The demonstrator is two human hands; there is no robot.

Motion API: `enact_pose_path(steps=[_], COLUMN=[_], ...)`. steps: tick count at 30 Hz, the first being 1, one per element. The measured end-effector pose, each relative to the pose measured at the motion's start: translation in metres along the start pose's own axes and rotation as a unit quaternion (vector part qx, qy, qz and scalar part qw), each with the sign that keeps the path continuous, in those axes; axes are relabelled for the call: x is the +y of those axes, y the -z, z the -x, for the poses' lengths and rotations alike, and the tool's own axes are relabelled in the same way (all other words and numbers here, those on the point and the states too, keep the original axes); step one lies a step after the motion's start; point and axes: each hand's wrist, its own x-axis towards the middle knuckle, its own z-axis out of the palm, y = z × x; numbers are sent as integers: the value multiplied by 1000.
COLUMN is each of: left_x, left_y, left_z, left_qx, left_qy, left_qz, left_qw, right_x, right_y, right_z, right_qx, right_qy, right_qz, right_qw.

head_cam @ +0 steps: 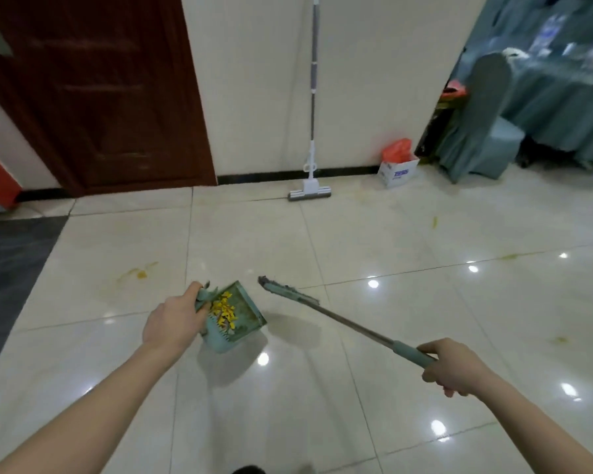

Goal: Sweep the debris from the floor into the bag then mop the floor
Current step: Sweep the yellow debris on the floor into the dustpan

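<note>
A: Your left hand (173,321) grips the dustpan (235,318), yellow debris (224,308) inside; your right hand (454,367) clamps the broom (339,318) handle.

B: Around you?

A: Mop (310,131) leaning on the wall, orange bag (397,150) in the box (397,172) beside; yellow stains (141,272) between.

From here I can't see the dustpan (235,319) handle, since the left hand (175,319) covers it. The mop (311,97) pole runs off the top edge. Print on that white box (398,172) is too small to read (blue letters, that's all). Items on the desk (569,73) at top right are blurred beyond telling.
</note>
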Motion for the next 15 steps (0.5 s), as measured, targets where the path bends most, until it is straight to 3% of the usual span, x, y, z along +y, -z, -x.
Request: enact_pose_path(steps=[8, 15], left_x=[173, 317], left_y=[-13, -56], left_z=[-156, -313], left_qx=[38, 19], left_qy=[-93, -157], left_qz=[8, 15], left_qw=[995, 987], right_x=[66, 80], right_y=[114, 224], right_z=[-75, -183], right_qx=[67, 106], right_qy=[-60, -92], right_qz=[-104, -164], right_qw=[990, 976])
